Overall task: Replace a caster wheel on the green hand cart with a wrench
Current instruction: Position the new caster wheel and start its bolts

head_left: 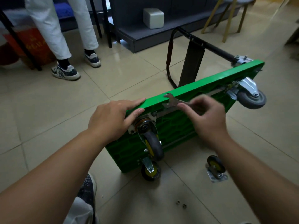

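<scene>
The person wears a speckled dark-grey knit shoe [85, 189] and pale trousers [80, 210].

Green plastic cart [194, 89], metal wrench [170, 103]
The cart's deck is smooth and slightly glossy; the wrench looks bare, dull steel, though blurred; floor [48, 110] tiles shine.

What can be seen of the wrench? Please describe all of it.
The wrench is flat and silvery, metal by its look. Its open-ended head points up and left, over the top edge of the green hand cart, which stands on its side. The right hand pinches its shaft; blur hides the far end. The left hand does not touch it.
</scene>
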